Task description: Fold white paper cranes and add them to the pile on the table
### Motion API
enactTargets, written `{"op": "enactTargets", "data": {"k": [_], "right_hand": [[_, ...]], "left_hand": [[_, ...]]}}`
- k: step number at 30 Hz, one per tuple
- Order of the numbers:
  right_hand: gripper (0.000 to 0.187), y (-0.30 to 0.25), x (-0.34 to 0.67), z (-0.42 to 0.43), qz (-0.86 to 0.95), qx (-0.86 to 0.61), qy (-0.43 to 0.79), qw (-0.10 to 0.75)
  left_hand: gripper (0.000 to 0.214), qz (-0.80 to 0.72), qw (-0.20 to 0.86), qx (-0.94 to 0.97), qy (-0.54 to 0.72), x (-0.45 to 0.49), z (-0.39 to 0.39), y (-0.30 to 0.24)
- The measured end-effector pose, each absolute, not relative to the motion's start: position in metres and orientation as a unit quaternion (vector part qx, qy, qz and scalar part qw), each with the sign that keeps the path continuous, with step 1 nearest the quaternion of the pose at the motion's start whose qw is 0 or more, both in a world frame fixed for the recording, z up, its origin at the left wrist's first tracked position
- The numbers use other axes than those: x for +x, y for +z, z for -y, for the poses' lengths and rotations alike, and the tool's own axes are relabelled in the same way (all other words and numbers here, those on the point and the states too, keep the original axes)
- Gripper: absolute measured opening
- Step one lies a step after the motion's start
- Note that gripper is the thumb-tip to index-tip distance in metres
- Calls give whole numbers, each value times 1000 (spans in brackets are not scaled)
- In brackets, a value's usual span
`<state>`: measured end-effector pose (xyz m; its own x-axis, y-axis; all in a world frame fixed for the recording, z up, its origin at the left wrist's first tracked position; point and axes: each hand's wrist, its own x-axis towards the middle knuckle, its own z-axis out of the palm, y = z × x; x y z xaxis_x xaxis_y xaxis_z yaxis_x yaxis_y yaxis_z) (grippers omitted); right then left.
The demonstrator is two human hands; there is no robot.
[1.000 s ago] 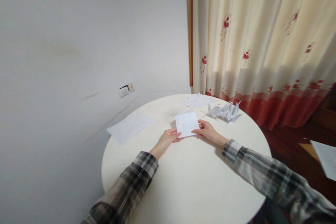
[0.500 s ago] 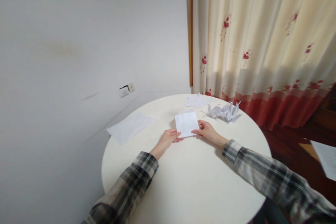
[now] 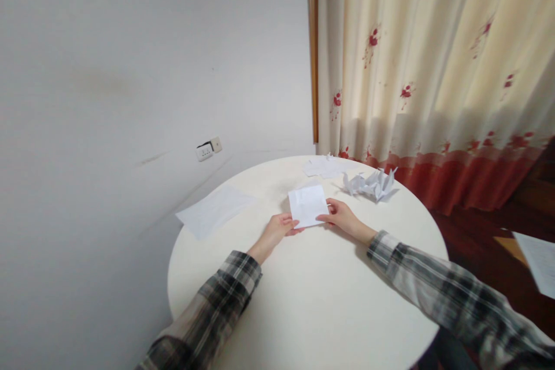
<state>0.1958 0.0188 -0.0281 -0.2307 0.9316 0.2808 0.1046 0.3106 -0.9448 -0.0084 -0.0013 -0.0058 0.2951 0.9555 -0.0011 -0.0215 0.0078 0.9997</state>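
A small square of white folded paper (image 3: 308,206) is held up a little above the round white table (image 3: 303,300), tilted toward me. My left hand (image 3: 280,229) pinches its lower left corner, thumb in front and fingers behind. At the lower right edge, my right hand (image 3: 340,215) grips it the same way, with the thumb on the near face. Part of the fingers is hidden behind the paper.
Several folded white paper figures (image 3: 372,184) stand at the table's back right. Flat white paper pieces (image 3: 323,166) lie at the far edge, and a larger sheet (image 3: 214,210) at the left. A wall socket (image 3: 204,152) and a patterned curtain (image 3: 416,69) are behind.
The upper edge of the folded paper looks slightly different, with a flap showing a bit behind it. Both hands stay in the same place.
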Motion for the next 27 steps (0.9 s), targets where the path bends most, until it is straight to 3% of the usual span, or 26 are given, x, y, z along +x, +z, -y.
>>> {"op": "enactTargets", "data": {"k": [12, 27], "right_hand": [[42, -25, 195, -16, 652, -368, 464, 473], [51, -26, 191, -7, 694, -323, 514, 388]], "left_hand": [[36, -403, 554, 603, 408, -13, -2, -9], [45, -377, 573, 537, 491, -10, -2, -6]]}}
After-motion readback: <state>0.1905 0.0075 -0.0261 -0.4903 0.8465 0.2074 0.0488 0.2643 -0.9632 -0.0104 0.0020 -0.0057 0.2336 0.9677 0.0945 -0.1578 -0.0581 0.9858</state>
